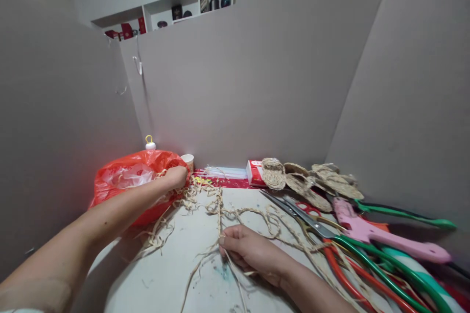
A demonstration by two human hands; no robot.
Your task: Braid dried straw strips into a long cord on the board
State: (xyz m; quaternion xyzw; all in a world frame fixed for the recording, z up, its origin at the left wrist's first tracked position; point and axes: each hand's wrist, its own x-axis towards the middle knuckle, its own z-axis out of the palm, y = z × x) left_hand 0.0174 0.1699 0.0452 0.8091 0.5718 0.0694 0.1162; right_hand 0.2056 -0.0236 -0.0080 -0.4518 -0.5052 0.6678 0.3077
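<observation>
My right hand (246,249) pinches a straw braid (219,212) near its lower end, over the white tabletop (172,274). Loose strands (194,274) fan out below the pinch toward me. My left hand (176,176) is at the right side of a red plastic bag (110,181), which has clear plastic and pale straw in it. Its fingers are hidden from view, so whether they hold straw does not show. Loose straw (189,199) lies scattered beside the bag, and a longer braided cord (270,217) curves to the right of my right hand.
Large scissors with green handles (374,247), orange-handled scissors (334,269) and a pink tool (389,239) crowd the right side. Woven straw soles (312,188) lie behind them, near a red-and-white box (254,172). A paper cup (187,161) stands by the grey partition (238,98).
</observation>
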